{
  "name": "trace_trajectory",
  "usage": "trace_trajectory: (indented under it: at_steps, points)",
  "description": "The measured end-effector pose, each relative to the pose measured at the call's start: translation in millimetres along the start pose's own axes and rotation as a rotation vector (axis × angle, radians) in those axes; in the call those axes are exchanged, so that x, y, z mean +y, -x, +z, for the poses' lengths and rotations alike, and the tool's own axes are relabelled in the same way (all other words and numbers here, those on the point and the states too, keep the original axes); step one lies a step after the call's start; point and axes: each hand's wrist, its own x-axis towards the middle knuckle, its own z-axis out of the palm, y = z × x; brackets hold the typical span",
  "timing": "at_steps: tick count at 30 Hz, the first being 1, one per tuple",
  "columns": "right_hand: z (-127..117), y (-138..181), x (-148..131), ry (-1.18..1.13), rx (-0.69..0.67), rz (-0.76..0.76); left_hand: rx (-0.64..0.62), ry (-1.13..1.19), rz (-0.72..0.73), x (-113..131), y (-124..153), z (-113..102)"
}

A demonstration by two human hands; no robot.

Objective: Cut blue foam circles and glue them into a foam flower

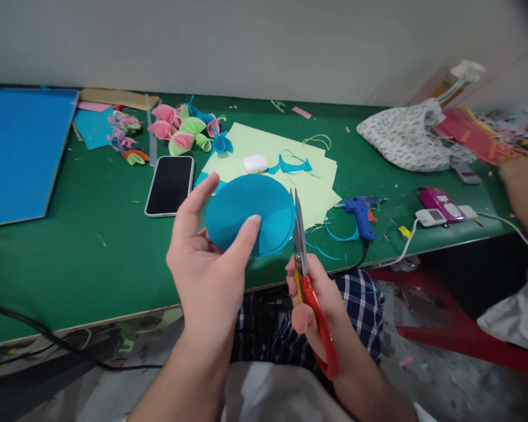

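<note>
My left hand (215, 258) pinches a round blue paper disc (250, 205), thumb on top and the other fingers mostly hidden beneath. A second edge shows along its lower right rim, so it looks like more than one layer. In my right hand (319, 299) is a pair of scissors (305, 264) with red handles, blades pointing up. Those blades stand close against the disc's right edge; whether they touch it I cannot tell. Behind the disc lie pale green paper sheets (281, 146) with a blue paper offcut (295, 165) and a small white case (256, 163) on them.
On the green table (105, 264) are a phone (171, 186), folded paper petals (180, 129), a blue board (22, 152), a blue glue gun (361, 215), a patterned cloth bag (405, 135) and a power strip (442, 204) with cords. Another person's arm (525, 193) reaches in at the right.
</note>
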Motion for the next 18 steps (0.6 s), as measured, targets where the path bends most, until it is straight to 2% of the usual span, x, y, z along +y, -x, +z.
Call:
trace_trajectory:
  at_steps: [8,11,14,18]
  points:
    - [-5,0,-8,-0.104,-0.042,0.149,-0.059,0.031,-0.007,-3,-5,-5]
    - [-11,-2,-7,-0.212,0.028,0.135,-0.132,0.091,-0.005,-10,-9,-7]
    - [-17,-9,-11,-0.294,0.087,0.095,-0.299,0.066,-0.092,-16,-12,-10]
    - [-23,-27,-18,-0.274,0.111,0.028,-0.585,0.015,-0.252,-17,-11,-12]
